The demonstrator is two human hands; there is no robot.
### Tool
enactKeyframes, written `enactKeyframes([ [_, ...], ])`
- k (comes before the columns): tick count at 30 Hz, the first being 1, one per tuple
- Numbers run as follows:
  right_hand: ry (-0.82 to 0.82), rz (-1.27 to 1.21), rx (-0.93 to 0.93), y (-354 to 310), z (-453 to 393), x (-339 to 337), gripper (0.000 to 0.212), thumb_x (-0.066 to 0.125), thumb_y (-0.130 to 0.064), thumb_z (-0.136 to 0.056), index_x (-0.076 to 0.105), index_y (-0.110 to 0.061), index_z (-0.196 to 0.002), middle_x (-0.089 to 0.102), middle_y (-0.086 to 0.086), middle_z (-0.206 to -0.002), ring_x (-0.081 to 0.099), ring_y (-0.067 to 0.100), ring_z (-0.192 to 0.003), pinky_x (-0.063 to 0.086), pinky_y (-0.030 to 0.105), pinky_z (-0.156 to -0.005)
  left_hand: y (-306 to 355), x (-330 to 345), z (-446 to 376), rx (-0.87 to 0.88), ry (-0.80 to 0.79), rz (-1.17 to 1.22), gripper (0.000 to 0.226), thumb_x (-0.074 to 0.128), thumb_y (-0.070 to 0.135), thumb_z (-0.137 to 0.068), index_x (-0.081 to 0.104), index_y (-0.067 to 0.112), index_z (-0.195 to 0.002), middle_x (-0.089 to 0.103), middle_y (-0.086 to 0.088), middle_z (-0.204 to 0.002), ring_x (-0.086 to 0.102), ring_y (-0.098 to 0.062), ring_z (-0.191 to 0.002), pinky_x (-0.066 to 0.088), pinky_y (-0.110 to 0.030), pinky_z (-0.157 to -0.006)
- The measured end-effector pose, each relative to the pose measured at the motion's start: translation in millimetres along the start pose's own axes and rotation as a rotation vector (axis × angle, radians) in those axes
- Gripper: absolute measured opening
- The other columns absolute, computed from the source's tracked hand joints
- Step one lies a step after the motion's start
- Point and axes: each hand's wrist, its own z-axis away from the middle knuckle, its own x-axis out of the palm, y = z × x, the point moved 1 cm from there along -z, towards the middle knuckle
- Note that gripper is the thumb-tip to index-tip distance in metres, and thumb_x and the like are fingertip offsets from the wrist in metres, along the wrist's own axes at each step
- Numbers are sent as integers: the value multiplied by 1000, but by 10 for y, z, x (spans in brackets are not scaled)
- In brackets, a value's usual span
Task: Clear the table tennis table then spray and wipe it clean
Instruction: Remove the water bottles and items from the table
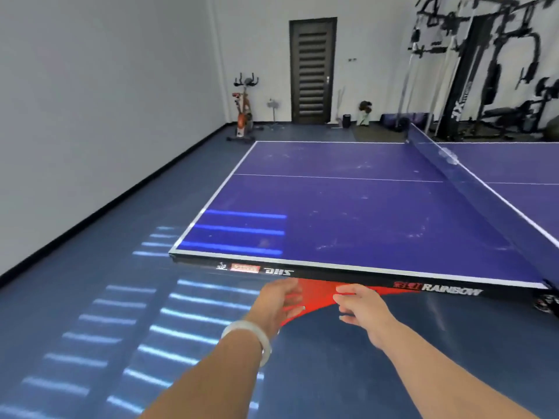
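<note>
Where table (363,213) ends: two hands, left hand (279,303), right hand (363,309), one red cloth (317,297).

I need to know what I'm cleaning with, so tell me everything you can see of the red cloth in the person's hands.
The thin red cloth looks like a soft, slightly sheer fabric, stretched into a rough triangle. It hangs just below the near edge of the blue table tennis table, over the dark floor. The left hand and the right hand hold it spread between them, fingers curled into the fabric. Its upper part passes under the table's black side rail. No print or label shows.
</note>
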Motion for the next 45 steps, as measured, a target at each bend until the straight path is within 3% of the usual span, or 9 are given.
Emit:
enactKeyframes([
  [6, -207, 75, -25, -316, -110, 1841, 27, 67, -5, -89, 63, -5, -115, 60, 8, -87, 55, 18, -74, 55, 32, -73, 297, -1787, 120, 51, 173, 98, 14, 57, 15, -97, 60, 8, -108, 64, -9, -96, 62, -27, -91, 53, -44, -94],
  [10, -322, 96, -54, -558, -148, 3318, 29, 67, -4, -89, 62, -4, -118, 59, 4, -84, 52, 15, -70, 52, 28, -68, 609, -3166, 192, 84, 296, 141, 17, 57, 15, -96, 63, 7, -110, 64, -11, -100, 62, -26, -91, 57, -34, -75],
  [18, -498, 161, -72, -1088, -337, 5577, 27, 67, -9, -89, 63, -9, -116, 59, 8, -95, 56, 18, -79, 56, 29, -74, 1189, -5249, 210, 89, 509, 174, 16, 55, 12, -97, 62, 7, -111, 64, -12, -105, 62, -24, -89, 55, -33, -74],
  [22, -546, 197, -60, -1288, -718, 6305, 30, 68, -8, -89, 63, -8, -118, 60, 10, -109, 59, 22, -92, 56, 33, -83, 1454, -5875, -99, 87, 541, 203, 16, 54, 10, -97, 62, 7, -110, 65, -10, -102, 62, -25, -89, 55, -36, -79],
  [27, -573, 221, -28, -1539, -1544, 7210, 30, 68, -8, -88, 62, -9, -117, 58, 9, -90, 56, 18, -78, 57, 31, -78, 1916, -6508, -885, 62, 559, 181, 15, 58, 13, -95, 61, 7, -109, 64, -11, -101, 63, -26, -89, 54, -35, -81],
  [31, -595, 197, 5, -1847, -2381, 7874, 29, 68, -8, -88, 63, -10, -117, 59, 6, -93, 59, 18, -84, 56, 30, -78, 2411, -6961, -1681, 48, 581, 202, 18, 58, 14, -96, 62, 6, -112, 64, -13, -105, 62, -27, -94, 53, -42, -92],
  [34, -581, 210, 12, -2145, -3005, 8261, 30, 69, -9, -87, 63, -10, -116, 59, 6, -91, 58, 17, -81, 57, 29, -75, 2814, -7273, -2279, 26, 574, 182, 20, 59, 15, -95, 62, 5, -112, 64, -12, -103, 62, -27, -91, 55, -37, -82],
  [37, -565, 219, 30, -2451, -3582, 8614, 29, 69, -10, -88, 63, -10, -116, 59, 6, -95, 59, 17, -84, 57, 30, -79, 3217, -7583, -2887, 21, 567, 178, 21, 59, 16, -96, 62, 5, -113, 65, -11, -106, 63, -26, -94, 55, -39, -87],
  [45, -477, 236, 55, -3064, -5125, 9666, 27, 70, -10, -86, 64, -11, -113, 59, 5, -89, 57, 15, -74, 56, 24, -66, 4259, -8509, -4656, -9, 455, 114, 21, 60, 22, -96, 61, 6, -110, 63, -13, -108, 63, -24, -89, 57, -33, -76],
])
